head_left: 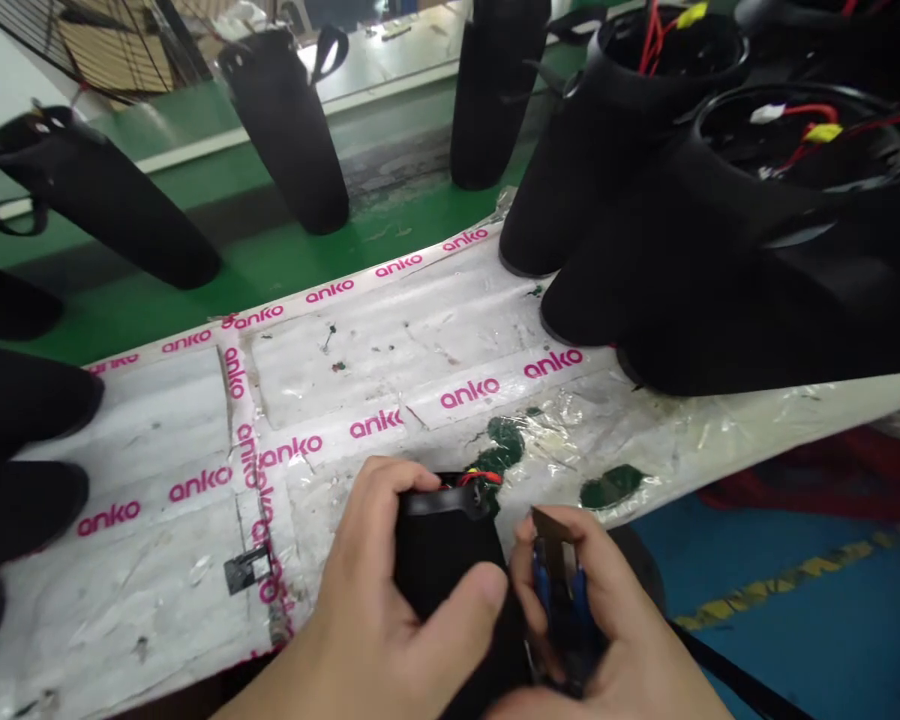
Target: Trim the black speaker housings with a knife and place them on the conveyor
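Gripping black housing [442, 545], fingers [379, 500] curled

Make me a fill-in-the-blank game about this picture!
1. The left hand grips a ____ casing.
2. The right hand holds pliers with ____ handles.
3. The tape on the table says ____.
4. The wires poking from the casing are ____.

Missing words: black; blue; anko; red
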Demonstrator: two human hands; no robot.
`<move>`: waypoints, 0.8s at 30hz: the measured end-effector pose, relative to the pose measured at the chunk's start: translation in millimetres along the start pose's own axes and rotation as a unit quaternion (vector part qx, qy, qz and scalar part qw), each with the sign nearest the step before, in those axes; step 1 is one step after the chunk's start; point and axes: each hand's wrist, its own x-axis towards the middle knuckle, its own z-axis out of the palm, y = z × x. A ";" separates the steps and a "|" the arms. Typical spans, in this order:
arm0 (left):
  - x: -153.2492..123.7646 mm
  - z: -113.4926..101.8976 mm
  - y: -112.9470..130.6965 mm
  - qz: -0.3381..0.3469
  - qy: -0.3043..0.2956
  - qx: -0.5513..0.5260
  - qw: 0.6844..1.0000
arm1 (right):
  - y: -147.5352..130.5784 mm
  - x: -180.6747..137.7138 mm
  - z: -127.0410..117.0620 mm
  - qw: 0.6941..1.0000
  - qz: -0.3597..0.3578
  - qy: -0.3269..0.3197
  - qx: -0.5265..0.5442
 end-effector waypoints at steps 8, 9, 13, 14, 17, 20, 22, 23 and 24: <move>5.9 -16.9 -10.6 0.017 -0.147 -0.017 0.989 | 19.6 -0.3 -28.4 0.998 -0.006 0.047 0.050; 5.1 -18.1 -14.1 0.023 -0.152 -0.025 0.988 | 21.3 -1.0 -29.3 0.998 -0.005 0.046 0.053; 1.6 -17.7 -20.8 0.045 -0.170 -0.037 0.984 | 27.4 -2.5 -28.0 0.996 0.004 0.046 0.077; 1.4 -17.8 -21.8 0.051 -0.178 -0.038 0.982 | 29.0 -2.6 -27.9 0.995 0.004 0.048 0.084; 3.6 -20.5 -25.6 0.071 -0.199 -0.055 0.976 | 34.1 -3.0 -30.0 0.993 0.004 0.066 0.101; 9.4 -21.5 -26.4 0.039 -0.218 -0.069 0.973 | 38.8 -5.6 -34.3 0.988 0.016 0.098 0.122; 13.6 -16.4 -22.0 -0.011 -0.223 -0.059 0.973 | 40.8 -8.5 -36.2 0.982 0.025 0.127 0.134; 15.1 -11.4 -18.6 -0.027 -0.218 -0.052 0.974 | 41.3 -9.8 -36.4 0.980 0.026 0.141 0.140; 16.2 -4.9 -14.9 -0.031 -0.208 -0.046 0.977 | 41.5 -10.9 -36.0 0.977 0.025 0.154 0.145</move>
